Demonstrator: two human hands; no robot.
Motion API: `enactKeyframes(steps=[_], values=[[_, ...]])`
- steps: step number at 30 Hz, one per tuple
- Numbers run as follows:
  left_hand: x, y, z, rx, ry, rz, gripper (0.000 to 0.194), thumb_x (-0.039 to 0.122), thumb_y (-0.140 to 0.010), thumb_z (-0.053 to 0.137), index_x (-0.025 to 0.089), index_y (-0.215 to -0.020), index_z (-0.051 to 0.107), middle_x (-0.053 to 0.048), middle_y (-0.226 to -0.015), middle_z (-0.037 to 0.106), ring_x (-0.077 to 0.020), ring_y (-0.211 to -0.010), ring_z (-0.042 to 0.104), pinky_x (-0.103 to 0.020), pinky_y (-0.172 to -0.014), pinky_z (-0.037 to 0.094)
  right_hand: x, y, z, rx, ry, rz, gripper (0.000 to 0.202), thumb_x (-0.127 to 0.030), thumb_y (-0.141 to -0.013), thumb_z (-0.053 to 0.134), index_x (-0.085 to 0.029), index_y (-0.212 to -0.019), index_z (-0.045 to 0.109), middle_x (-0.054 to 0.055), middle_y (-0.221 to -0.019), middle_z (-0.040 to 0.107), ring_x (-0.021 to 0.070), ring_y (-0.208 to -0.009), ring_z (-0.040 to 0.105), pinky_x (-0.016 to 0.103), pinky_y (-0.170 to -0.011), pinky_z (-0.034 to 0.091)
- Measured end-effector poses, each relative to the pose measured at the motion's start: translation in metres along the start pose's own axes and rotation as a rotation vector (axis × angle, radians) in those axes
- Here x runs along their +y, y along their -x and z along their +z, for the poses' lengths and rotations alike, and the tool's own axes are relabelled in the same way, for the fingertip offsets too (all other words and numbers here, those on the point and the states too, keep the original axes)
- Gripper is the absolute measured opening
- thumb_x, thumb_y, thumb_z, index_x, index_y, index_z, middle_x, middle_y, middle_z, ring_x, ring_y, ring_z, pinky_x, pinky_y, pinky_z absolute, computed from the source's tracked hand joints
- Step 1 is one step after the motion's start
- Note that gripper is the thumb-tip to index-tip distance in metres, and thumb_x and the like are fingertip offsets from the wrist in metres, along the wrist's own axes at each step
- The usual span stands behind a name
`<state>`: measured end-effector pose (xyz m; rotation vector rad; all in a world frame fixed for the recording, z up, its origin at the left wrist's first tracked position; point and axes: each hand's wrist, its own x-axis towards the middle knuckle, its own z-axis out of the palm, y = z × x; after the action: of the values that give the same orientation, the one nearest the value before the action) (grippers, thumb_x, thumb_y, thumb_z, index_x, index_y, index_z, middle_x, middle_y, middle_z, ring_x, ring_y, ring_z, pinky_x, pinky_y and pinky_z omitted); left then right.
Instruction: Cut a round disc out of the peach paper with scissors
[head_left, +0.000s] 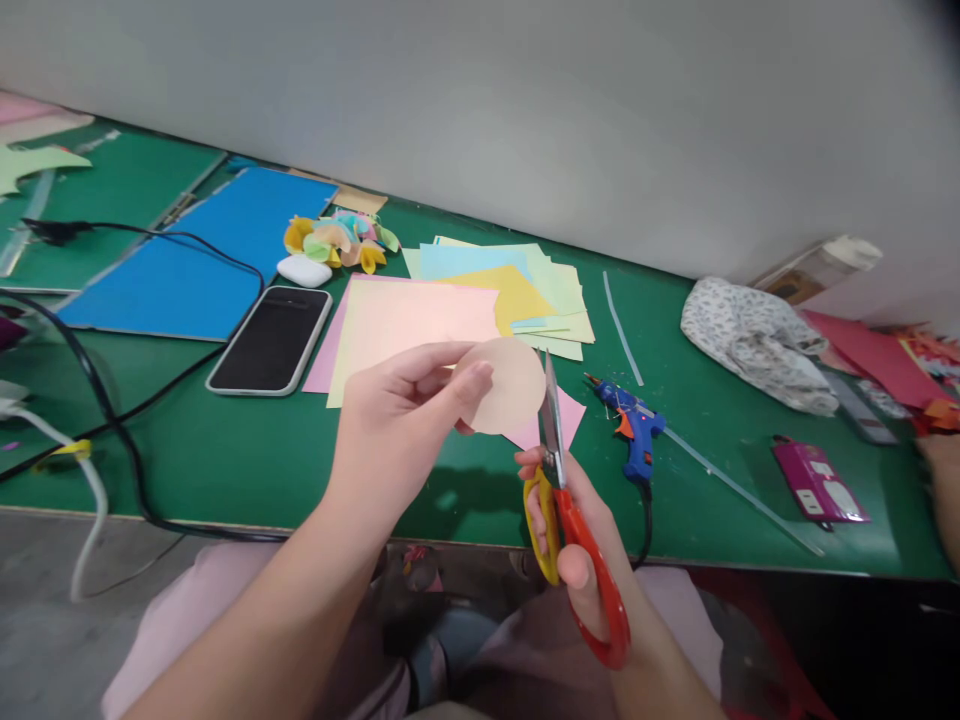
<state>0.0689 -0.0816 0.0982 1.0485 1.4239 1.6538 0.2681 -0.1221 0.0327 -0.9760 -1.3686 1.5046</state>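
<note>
A: Item one, your left hand (pixel 405 410)?
B: Pinching a paper disc (pixel 504 386), peach-coloured, held above the green table (pixel 247 450).

A: Item two, your right hand (pixel 581 545)?
B: Closed through the handles of red-and-yellow scissors (pixel 574 520); the blades point up, just beside the disc's right edge.

A: Surroundings?
B: Coloured paper sheets (pixel 480 295) behind the disc; phone (pixel 271 340) to their left; blue glue gun (pixel 634 430) at your right.

Matt paper disc (pixel 504 385), metal-bladed glossy plastic-handled scissors (pixel 574 520), smooth green table (pixel 247 450).
</note>
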Motion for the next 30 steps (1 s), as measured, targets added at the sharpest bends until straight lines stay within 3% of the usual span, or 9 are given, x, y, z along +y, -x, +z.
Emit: enactKeyframes(steps=[7,10,13,17,23,26,28,29,30], values=[[0.006,-0.001,0.003,0.048,0.001,0.005,0.004,0.026,-0.078,0.087,0.025,-0.082,0.088,0.005,-0.057,0.068,-0.0091,-0.052,0.06,-0.017,-0.049,0.052,-0.01,-0.002,-0.001,0.052,0.054,0.001,0.086,-0.094,-0.064,0.08,-0.033,-0.125,0.079,0.001,-0.099,0.056,0.0108,-0.059,0.042,0.03,-0.056,0.036],[0.006,-0.005,0.0,0.015,-0.03,0.002,0.007,0.027,-0.079,0.087,0.024,-0.085,0.089,0.005,-0.057,0.067,-0.0095,-0.052,0.059,-0.018,-0.049,0.052,-0.014,-0.001,0.002,0.061,-0.022,0.029,0.084,-0.091,-0.065,0.083,-0.032,-0.125,0.078,0.0,-0.091,0.057,0.0127,-0.062,0.046,0.027,-0.053,0.04],[0.004,-0.01,-0.004,-0.182,-0.09,-0.058,0.017,0.031,-0.079,0.087,0.024,-0.094,0.09,0.006,-0.054,0.064,-0.0081,-0.047,0.055,-0.017,-0.046,0.049,-0.015,-0.001,0.005,0.099,-0.107,0.02,0.065,-0.081,-0.081,0.082,-0.031,-0.122,0.077,0.0,-0.088,0.064,0.0141,-0.066,0.057,0.025,-0.058,0.052],[-0.001,-0.013,-0.007,-0.472,-0.133,-0.192,0.03,0.034,-0.082,0.084,0.021,-0.109,0.087,0.007,-0.052,0.06,-0.0089,-0.048,0.052,-0.017,-0.045,0.046,-0.013,-0.007,0.002,0.113,-0.138,-0.016,0.029,-0.05,-0.099,0.08,-0.032,-0.121,0.075,-0.001,-0.084,0.075,0.0149,-0.068,0.071,0.025,-0.065,0.064],[-0.011,-0.007,0.001,-0.701,-0.156,-0.243,0.028,0.036,-0.084,0.082,0.021,-0.107,0.086,0.007,-0.054,0.055,-0.0085,-0.049,0.046,-0.019,-0.048,0.041,-0.008,-0.018,-0.005,0.286,-0.064,-0.097,0.035,-0.014,-0.087,0.083,-0.033,-0.115,0.077,-0.002,-0.107,0.074,0.0113,-0.078,0.071,0.023,-0.075,0.065],[-0.019,-0.011,0.004,-0.587,-0.16,-0.211,0.018,0.026,-0.081,0.074,0.022,-0.094,0.085,0.003,-0.066,0.067,-0.0127,-0.059,0.058,-0.023,-0.054,0.049,-0.009,-0.021,-0.004,0.345,-0.041,-0.128,0.039,-0.009,-0.08,0.081,-0.033,-0.111,0.076,-0.003,-0.105,0.072,0.0106,-0.078,0.065,0.021,-0.072,0.062],[-0.025,-0.016,0.002,-0.337,-0.138,-0.139,0.018,0.014,-0.072,0.062,0.023,-0.073,0.078,-0.001,-0.079,0.075,-0.0156,-0.073,0.067,-0.025,-0.064,0.054,-0.01,-0.022,-0.003,0.374,-0.012,-0.147,0.038,-0.009,-0.078,0.079,-0.032,-0.108,0.075,-0.003,-0.102,0.071,0.0105,-0.075,0.062,0.021,-0.068,0.06],[-0.028,-0.02,0.001,-0.198,-0.127,-0.097,0.017,0.012,-0.067,0.059,0.023,-0.063,0.071,0.001,-0.071,0.071,-0.015,-0.069,0.065,-0.024,-0.064,0.053,-0.011,-0.022,-0.003,0.375,0.007,-0.154,0.037,-0.009,-0.078,0.079,-0.031,-0.108,0.074,-0.003,-0.101,0.07,0.0105,-0.073,0.061,0.021,-0.067,0.06],[-0.03,-0.022,-0.001,-0.149,-0.126,-0.082,0.017,0.012,-0.067,0.057,0.024,-0.058,0.065,0.002,-0.062,0.064,-0.0143,-0.066,0.062,-0.024,-0.066,0.051,-0.011,-0.022,-0.003,0.373,0.029,-0.162,0.036,-0.01,-0.079,0.078,-0.031,-0.108,0.072,-0.003,-0.099,0.069,0.0108,-0.072,0.061,0.022,-0.065,0.059]])
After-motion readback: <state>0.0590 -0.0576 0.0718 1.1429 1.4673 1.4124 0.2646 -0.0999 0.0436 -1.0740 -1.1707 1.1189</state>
